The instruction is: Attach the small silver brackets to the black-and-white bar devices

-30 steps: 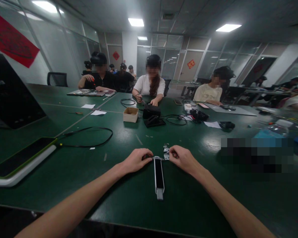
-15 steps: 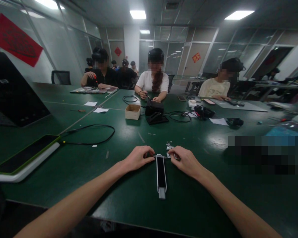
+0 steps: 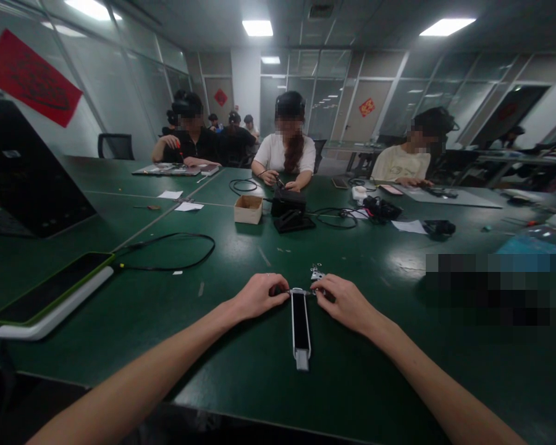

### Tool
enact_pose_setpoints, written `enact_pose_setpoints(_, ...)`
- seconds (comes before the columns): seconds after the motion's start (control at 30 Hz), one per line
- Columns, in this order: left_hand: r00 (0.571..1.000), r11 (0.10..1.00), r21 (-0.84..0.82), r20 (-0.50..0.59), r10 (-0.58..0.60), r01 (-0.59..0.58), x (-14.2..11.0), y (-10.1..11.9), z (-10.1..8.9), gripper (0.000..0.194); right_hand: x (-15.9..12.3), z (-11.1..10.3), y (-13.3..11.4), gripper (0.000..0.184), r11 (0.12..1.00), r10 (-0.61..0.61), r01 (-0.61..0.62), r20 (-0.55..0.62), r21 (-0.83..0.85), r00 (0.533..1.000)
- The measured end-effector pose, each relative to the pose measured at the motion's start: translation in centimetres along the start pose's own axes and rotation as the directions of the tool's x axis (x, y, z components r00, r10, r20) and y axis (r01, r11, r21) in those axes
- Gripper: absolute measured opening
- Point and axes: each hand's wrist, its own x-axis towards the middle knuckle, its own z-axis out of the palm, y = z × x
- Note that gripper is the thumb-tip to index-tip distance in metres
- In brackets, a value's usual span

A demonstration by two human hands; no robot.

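My left hand [image 3: 259, 296] and my right hand [image 3: 347, 303] meet at the top end of a narrow black bar with a silver frame [image 3: 301, 327], which lies lengthwise on the table. Both hands pinch a thin dark wire [image 3: 302, 292] running across that end. Its exact ends are hidden by my fingers. Small silver metal parts [image 3: 315, 273] sit just above my right fingers, partly covered by them.
The green workbench [image 3: 375, 371] holds a tablet in a white-and-green case [image 3: 50, 296], a looped black cable [image 3: 167, 253], a cardboard box [image 3: 248, 209] and a black device [image 3: 288, 210]. Several co-workers sit across the bench. A pixelated patch [image 3: 486, 287] hides the right side.
The view has turned slightly and tilted up. My right hand now covers more of the small silver parts, and both hands stay at the bar's top end.
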Motion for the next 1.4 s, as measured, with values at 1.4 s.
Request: enact_pose_setpoints(1.4, 0.968, 0.979, 0.065, -0.149, 0.203, -0.195, -0.6, 0.8, -1.5, 0.020, 0.1, 0.3, -2.3, 0.010, 0.985, -0.098, 0.136, -0.303, 0.109, 0.948)
